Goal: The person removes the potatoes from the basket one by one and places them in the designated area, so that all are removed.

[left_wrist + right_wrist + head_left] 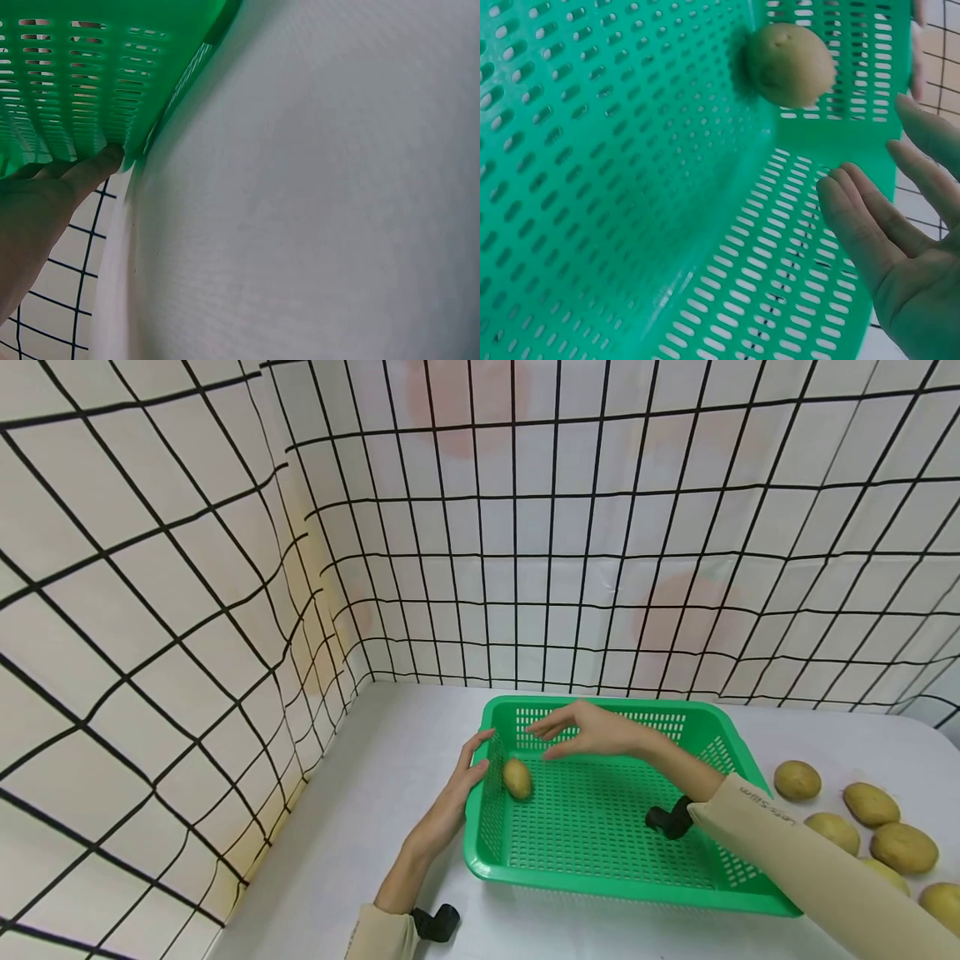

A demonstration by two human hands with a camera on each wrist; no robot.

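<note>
while the left hand (457, 785) presses flat against the basket (600, 852) wall at nine o'clock to steady it, the right hand (592, 731) hovers open above; a potato (517, 777) lies inside by that wall.

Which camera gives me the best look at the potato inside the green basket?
The right wrist view: the potato fills the frame against the green basket wall, near the open right hand. The head view shows it small; the left wrist view doesn't show it.
</note>
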